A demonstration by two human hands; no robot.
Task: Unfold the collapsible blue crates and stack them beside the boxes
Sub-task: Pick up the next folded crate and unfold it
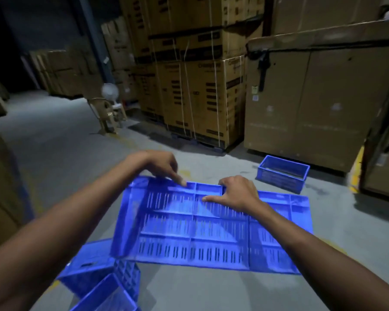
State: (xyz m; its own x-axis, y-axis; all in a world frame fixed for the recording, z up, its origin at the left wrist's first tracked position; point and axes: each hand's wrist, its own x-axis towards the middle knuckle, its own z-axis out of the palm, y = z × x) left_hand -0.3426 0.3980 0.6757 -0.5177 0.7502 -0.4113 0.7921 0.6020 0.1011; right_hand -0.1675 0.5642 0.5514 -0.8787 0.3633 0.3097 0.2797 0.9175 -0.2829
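Observation:
A folded blue crate (200, 232) is held flat in front of me, its slotted panel facing up. My left hand (162, 164) grips its far top edge, index finger pressing down on the rim. My right hand (236, 194) holds the same far edge a little to the right, thumb stretched along the panel. An unfolded blue crate (283, 173) stands on the floor beside the large cardboard boxes (319, 104) at the right. More blue crates (103, 286) lie at the lower left, partly under my left arm.
Strapped cardboard boxes (200, 90) are stacked high straight ahead. A plastic chair (103, 115) and a small white fan (109, 90) stand at the left of them. Grey concrete floor (54, 153) runs off to the left. Yellow marking (357, 171) edges a pallet at the right.

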